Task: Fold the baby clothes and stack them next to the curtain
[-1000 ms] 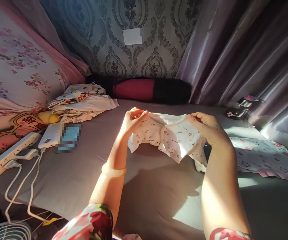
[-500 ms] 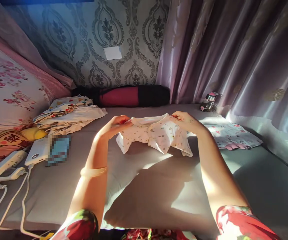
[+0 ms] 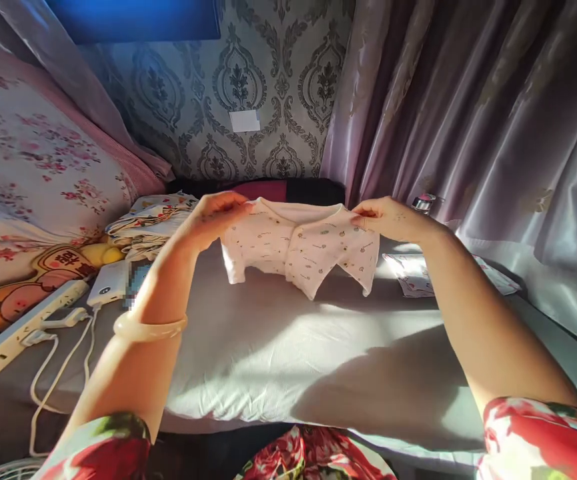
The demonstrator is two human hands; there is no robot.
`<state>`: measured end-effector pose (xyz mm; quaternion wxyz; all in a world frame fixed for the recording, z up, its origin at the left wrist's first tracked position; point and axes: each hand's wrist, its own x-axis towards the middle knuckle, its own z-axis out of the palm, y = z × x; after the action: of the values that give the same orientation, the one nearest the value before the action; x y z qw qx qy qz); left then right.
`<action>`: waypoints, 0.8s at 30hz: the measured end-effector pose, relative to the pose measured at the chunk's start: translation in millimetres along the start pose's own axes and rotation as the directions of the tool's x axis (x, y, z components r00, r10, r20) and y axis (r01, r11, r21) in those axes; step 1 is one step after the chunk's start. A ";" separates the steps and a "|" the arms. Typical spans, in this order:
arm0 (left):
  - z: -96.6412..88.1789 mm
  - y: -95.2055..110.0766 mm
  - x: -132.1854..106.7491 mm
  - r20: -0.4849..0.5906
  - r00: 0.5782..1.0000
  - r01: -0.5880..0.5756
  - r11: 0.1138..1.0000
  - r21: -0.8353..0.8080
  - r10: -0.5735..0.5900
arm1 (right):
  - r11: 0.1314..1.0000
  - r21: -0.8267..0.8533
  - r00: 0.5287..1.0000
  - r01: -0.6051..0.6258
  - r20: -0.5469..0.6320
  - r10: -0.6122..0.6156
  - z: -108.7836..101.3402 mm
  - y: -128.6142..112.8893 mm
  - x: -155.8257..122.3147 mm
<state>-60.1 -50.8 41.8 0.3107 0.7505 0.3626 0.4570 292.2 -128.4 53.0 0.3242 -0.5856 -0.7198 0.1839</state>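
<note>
A small white baby shirt (image 3: 298, 243) with tiny printed figures hangs spread out above the grey bed sheet (image 3: 268, 353). My left hand (image 3: 213, 215) pinches its left shoulder, fingers closed on the cloth. At the shirt's right shoulder my right hand (image 3: 391, 219) pinches the cloth the same way. Both arms reach forward; a pale bangle (image 3: 149, 327) circles my left wrist. The shirt's short sleeves droop at either side.
A pile of folded patterned clothes (image 3: 151, 223) lies at the back left, by a floral pillow (image 3: 33, 167). A power strip (image 3: 13, 333), white power bank (image 3: 109, 283) and cables sit on the left. Another printed cloth (image 3: 418, 277) lies right, near a small metal cup (image 3: 422, 202) and the curtain (image 3: 493, 120).
Both hands have lifted the shirt higher and pulled it wider, so it now hangs flat between them. The camera has tilted up and shifted.
</note>
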 end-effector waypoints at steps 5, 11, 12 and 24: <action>-34.2 22.1 27.7 0.111 0.991 0.058 0.990 0.130 -0.072 | 0.991 -0.131 0.989 0.017 -0.142 -0.035 -10.3 -10.5 14.2; -30.8 6.5 42.5 -0.059 0.998 0.011 0.934 0.358 0.011 | 0.960 -0.266 0.952 0.087 -0.261 -0.159 -1.4 -17.7 26.7; -26.7 2.9 43.6 -0.152 0.984 -0.037 0.937 0.346 0.095 | 0.963 -0.250 0.929 0.096 -0.326 -0.177 1.1 -17.2 28.8; -10.7 -12.7 17.1 -0.197 0.969 -0.125 0.982 0.142 0.151 | 0.976 -0.155 0.844 0.155 -0.493 -0.212 30.0 -17.9 12.8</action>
<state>-67.7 -28.3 43.7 0.1896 0.7409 0.3684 0.5286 257.5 -117.0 46.1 0.4856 -0.5584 -0.6708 -0.0478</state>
